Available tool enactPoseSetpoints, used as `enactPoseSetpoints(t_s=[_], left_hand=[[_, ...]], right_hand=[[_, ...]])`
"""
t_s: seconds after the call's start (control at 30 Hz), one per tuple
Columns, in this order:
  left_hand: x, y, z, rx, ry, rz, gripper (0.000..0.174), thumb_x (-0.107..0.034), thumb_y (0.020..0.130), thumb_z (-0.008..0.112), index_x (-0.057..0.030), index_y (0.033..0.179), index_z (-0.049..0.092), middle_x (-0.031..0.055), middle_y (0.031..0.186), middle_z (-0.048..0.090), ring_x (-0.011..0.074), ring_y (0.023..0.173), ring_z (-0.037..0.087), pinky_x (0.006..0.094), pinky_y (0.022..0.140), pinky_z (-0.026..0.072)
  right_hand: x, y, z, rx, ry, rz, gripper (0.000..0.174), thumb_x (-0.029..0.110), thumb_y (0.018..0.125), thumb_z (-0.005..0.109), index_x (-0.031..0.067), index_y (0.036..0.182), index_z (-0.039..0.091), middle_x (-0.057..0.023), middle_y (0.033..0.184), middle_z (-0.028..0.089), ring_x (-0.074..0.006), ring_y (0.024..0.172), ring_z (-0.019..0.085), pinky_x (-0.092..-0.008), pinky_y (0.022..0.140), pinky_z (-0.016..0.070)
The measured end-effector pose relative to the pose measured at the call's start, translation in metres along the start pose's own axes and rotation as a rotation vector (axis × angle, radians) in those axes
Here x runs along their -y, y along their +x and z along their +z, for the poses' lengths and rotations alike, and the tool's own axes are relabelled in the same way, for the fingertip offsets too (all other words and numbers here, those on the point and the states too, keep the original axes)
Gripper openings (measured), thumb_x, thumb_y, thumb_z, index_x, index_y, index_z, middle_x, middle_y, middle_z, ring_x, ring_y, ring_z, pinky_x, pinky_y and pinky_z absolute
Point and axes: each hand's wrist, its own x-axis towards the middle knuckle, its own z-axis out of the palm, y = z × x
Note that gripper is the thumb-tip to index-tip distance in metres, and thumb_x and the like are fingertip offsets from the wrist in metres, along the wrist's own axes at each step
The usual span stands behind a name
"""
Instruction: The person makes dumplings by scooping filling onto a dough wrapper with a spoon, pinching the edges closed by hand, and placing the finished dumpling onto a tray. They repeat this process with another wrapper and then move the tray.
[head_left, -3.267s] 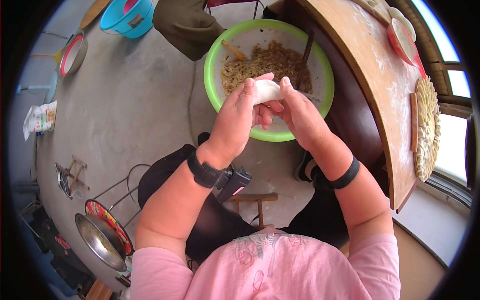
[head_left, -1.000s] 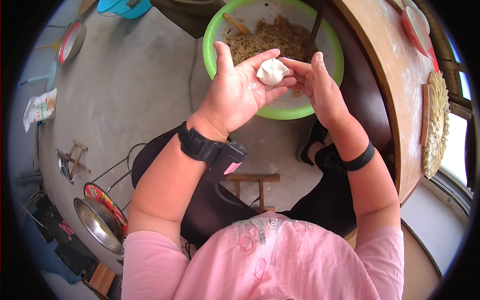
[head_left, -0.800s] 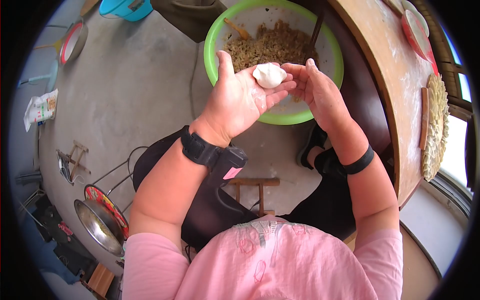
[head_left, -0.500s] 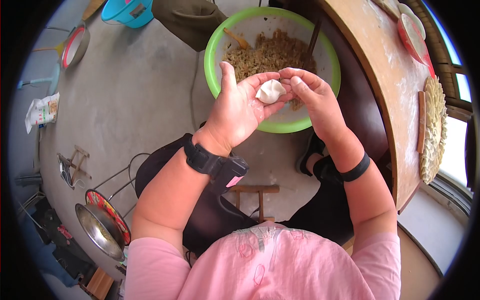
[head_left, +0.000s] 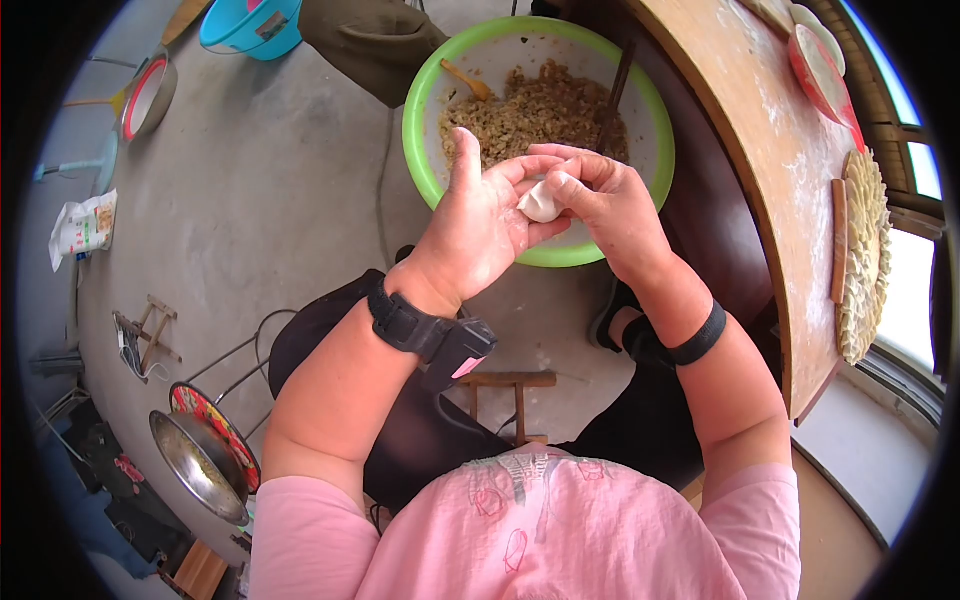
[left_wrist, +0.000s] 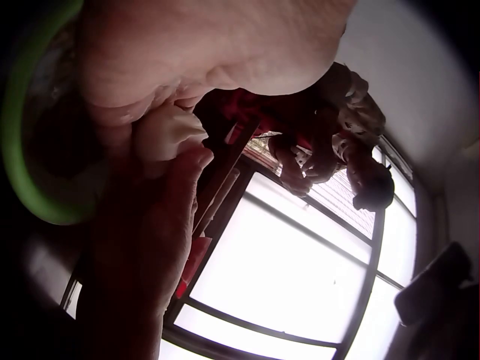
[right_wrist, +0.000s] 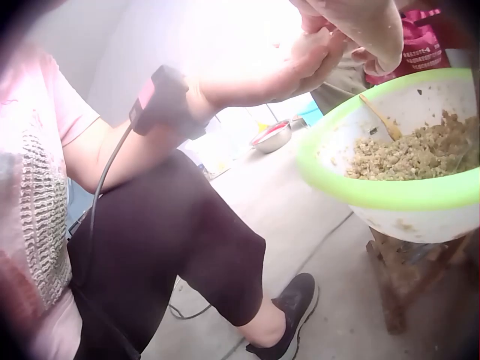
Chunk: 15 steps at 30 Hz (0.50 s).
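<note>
A white dough dumpling [head_left: 538,205] lies on the fingers of my left hand [head_left: 465,235], whose palm is turned up with the thumb held away. My right hand [head_left: 622,215] pinches the dumpling's right side between thumb and fingers, hiding part of it. In the left wrist view, the pleated dumpling [left_wrist: 166,133] shows between both hands, a thumb tip at its edge. Behind and below the hands is a green-rimmed basin [head_left: 423,160] of minced filling [head_left: 545,110]. The right wrist view shows my left hand [right_wrist: 289,75] beside the basin's rim [right_wrist: 330,180].
A wooden spoon [head_left: 468,80] and a dark stick [head_left: 621,80] stand in the filling. Along the right runs a floured wooden table [head_left: 740,130] with a rolling pin [head_left: 838,240], a red-rimmed dish [head_left: 820,75] and many dumplings [head_left: 867,260]. Another person's trouser leg [head_left: 372,45] is beyond the basin.
Both hands pressed the dumpling's edge earlier; then it lay on the left fingers with the right hand beside it. Now the right hand has moved left and pinches it.
</note>
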Motion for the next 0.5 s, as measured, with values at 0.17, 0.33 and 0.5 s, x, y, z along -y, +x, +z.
enactPoseSetpoints(t_s=[0.17,0.33,0.5], left_hand=[[-0.005,-0.001,-0.003,0.008,0.040,0.022,0.097,-0.079,0.095,0.012,0.0022,0.135,0.048,0.0158,0.129,0.059,0.0258,0.119,0.059,0.0466,0.111,0.0421],[-0.004,-0.001,-0.003,-0.002,0.038,0.022,0.097,-0.080,0.094,0.012,0.0014,0.131,0.051,0.0160,0.124,0.062,0.0258,0.115,0.061,0.0449,0.108,0.0442],[-0.010,-0.003,0.001,0.018,0.123,0.083,0.099,-0.080,0.094,0.012,0.0010,0.136,0.048,0.0157,0.124,0.063,0.0254,0.113,0.061,0.0417,0.105,0.0459]], right_hand=[[0.004,-0.002,-0.002,0.030,-0.184,-0.141,0.013,0.005,0.092,0.067,-0.0043,0.099,0.073,-0.0144,0.139,0.057,-0.0184,0.114,0.061,-0.0331,0.095,0.0512],[-0.001,-0.001,-0.007,0.055,-0.182,-0.148,0.020,0.006,0.089,0.071,-0.0015,0.108,0.074,-0.0150,0.141,0.056,-0.0196,0.120,0.058,-0.0355,0.098,0.0503],[0.004,-0.002,-0.011,0.048,-0.582,-0.422,0.037,0.005,0.082,0.077,0.0074,0.118,0.072,-0.0115,0.146,0.052,-0.0255,0.129,0.054,-0.0368,0.102,0.0494]])
